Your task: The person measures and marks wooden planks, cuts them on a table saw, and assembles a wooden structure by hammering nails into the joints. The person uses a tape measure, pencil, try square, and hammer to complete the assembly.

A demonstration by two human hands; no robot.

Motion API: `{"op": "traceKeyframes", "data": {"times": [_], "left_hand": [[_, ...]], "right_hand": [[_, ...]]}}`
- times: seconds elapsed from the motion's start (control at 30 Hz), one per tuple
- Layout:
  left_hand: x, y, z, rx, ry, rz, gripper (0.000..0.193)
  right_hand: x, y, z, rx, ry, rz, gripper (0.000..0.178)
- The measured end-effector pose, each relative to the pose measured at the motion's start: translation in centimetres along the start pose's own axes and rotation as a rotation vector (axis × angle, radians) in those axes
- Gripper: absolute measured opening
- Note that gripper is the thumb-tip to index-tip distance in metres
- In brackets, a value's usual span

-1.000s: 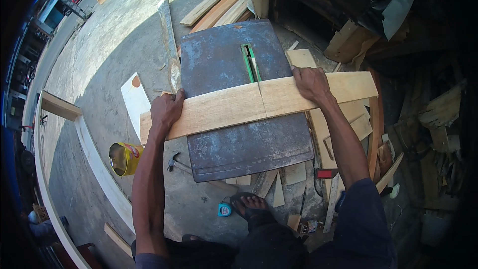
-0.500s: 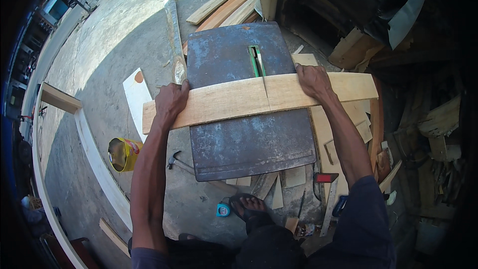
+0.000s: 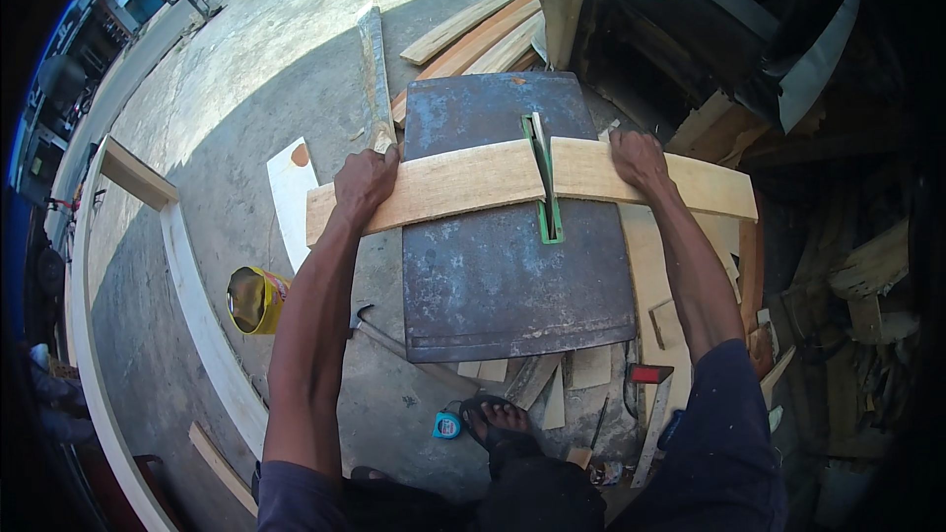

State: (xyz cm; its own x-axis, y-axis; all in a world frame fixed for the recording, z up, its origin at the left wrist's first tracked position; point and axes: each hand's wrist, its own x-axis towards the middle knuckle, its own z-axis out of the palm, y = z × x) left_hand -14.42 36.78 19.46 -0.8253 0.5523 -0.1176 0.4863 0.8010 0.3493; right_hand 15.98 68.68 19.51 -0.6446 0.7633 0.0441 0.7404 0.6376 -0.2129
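Note:
A pale wooden board lies across a worn dark saw table [image 3: 493, 286], parted at the blade [image 3: 542, 153] into a left board piece [image 3: 463, 175] and a right board piece [image 3: 581, 169]. The blade stands up out of a green-edged slot [image 3: 551, 227], with a narrow gap beside it. My left hand [image 3: 367, 182] is closed over the left piece near its outer end, fingers curled round the far edge. On the right piece, my right hand [image 3: 641, 163] grips the far edge in the same way; its fingertips are partly hidden.
A hammer [image 3: 379, 333], a blue tape measure [image 3: 446, 425] and a yellow tin [image 3: 258, 300] lie left of and near the table. At right are a red-handled square [image 3: 650, 374] and wood offcuts [image 3: 665, 323]. Long planks [image 3: 478, 25] lie beyond; a wooden frame [image 3: 187, 256] stands left.
Both hands have moved the board away from me across the saw table. The narrow cut has widened into a gap at the blade, and the slot's near end now shows.

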Motion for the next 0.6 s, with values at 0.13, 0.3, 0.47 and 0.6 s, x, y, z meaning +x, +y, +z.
{"op": "traceKeyframes", "data": {"times": [0.13, 0.3, 0.47, 0.6], "left_hand": [[-0.7, -3.7, -1.2, -0.028, -0.004, -0.163, 0.072], [-6.1, -12.2, 1.3, -0.27, 0.005, -0.561, 0.076], [-9.1, -16.3, 3.9, -0.69, 0.132, -0.579, 0.074], [-12.6, -16.3, 0.5, -0.14, -0.061, -0.167, 0.059]], "right_hand": [[-0.8, 1.7, -1.5, -0.01, 0.052, 0.166, 0.066], [-11.1, 5.2, -3.8, 0.184, 0.184, 0.341, 0.068], [-22.1, 6.2, -7.1, 0.861, 0.148, 0.628, 0.062], [-29.3, 1.9, -5.7, 1.076, -0.227, 0.283, 0.055]]}}
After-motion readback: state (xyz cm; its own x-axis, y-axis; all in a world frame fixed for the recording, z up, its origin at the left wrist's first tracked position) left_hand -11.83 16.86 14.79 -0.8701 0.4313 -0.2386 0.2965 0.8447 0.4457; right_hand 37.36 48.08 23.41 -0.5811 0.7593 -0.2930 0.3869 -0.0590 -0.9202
